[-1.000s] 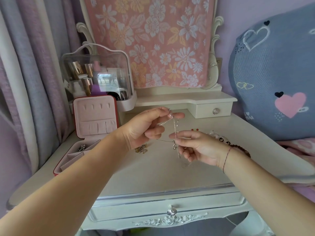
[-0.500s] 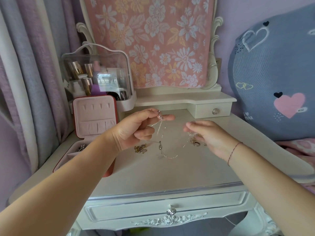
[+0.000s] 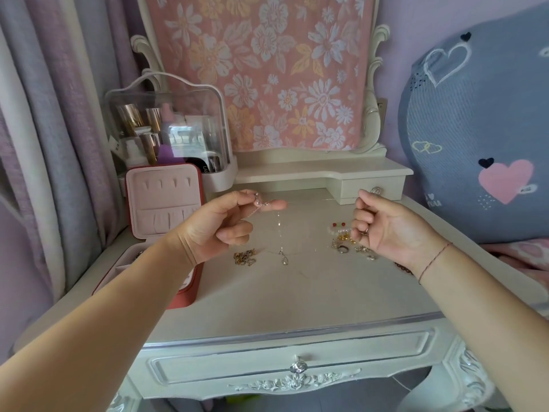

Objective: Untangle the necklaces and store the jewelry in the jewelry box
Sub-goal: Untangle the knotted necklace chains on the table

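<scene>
white dressing table (image 3: pixel 297 298), floral cloth (image 3: pixel 267 69) behind, curtains (image 3: pixel 44 114) left. open jewelry box (image 3: pixel 165 200) at left edge, partly behind forearm. left hand (image 3: pixel 219 224) pinches silver necklace (image 3: pixel 261 202) between thumb and forefinger; pendant (image 3: pixel 283 258) hangs near tabletop. right hand (image 3: pixel 386 230) curled on far end, chain there barely visible. loose jewelry (image 3: pixel 347 243) under right fingers.
</scene>
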`<move>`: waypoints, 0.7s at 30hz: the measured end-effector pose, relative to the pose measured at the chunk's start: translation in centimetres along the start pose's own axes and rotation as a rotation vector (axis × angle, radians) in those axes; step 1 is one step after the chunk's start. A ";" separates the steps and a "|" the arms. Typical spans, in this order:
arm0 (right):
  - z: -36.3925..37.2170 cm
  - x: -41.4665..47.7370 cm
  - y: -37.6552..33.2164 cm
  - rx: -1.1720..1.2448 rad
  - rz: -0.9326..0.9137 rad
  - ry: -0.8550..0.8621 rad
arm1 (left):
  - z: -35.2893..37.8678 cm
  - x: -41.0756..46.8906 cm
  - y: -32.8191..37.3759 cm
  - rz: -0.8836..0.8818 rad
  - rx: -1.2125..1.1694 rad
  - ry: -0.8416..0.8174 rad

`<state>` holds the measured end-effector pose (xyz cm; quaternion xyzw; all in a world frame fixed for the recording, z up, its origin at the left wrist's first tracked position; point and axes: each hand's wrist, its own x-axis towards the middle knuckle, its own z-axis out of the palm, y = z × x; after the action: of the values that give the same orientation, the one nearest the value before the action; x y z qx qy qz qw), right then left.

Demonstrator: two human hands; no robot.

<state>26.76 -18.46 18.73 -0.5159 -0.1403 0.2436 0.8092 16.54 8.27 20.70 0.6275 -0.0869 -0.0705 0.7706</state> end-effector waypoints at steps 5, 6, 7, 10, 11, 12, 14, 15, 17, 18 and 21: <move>-0.8 -0.4 -0.7 -0.122 -0.047 -0.030 | -0.2 -0.1 0.0 -0.011 -0.015 0.047; -0.9 -0.5 -0.8 -0.160 -0.056 -0.035 | -0.2 -0.2 0.0 -0.010 -0.018 0.051; -1.0 -0.6 -0.8 -0.203 -0.068 -0.035 | -0.2 -0.2 0.1 -0.008 -0.019 0.054; -1.3 -0.9 -0.6 -0.354 -0.129 -0.031 | -0.2 -0.2 0.3 0.002 -0.023 0.061; -1.4 -0.9 -0.4 -0.417 -0.154 -0.028 | -0.2 -0.3 0.3 0.005 -0.027 0.061; -1.6 -1.0 -0.1 -0.482 -0.179 -0.023 | -0.2 -0.3 0.4 0.008 -0.033 0.061; -1.8 -0.9 0.3 -0.606 -0.226 -0.012 | -0.1 -0.3 0.6 0.007 -0.042 0.060; -1.8 -0.9 0.6 -0.657 -0.246 -0.006 | -0.1 -0.3 0.6 0.006 -0.043 0.062; -2.0 -0.8 1.0 -0.717 -0.286 -0.012 | -0.2 -0.3 0.6 0.005 -0.042 0.058; -2.1 -0.7 1.2 -0.735 -0.310 -0.026 | -0.3 -0.3 0.6 0.007 -0.040 0.048; -2.3 -0.7 1.6 -0.849 -0.350 -0.056 | -0.7 -0.2 0.2 0.009 -0.058 -0.029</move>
<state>26.88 -20.05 16.30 -0.7636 -0.3345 0.0379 0.5510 16.51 9.06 20.79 0.6033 -0.0988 -0.0785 0.7875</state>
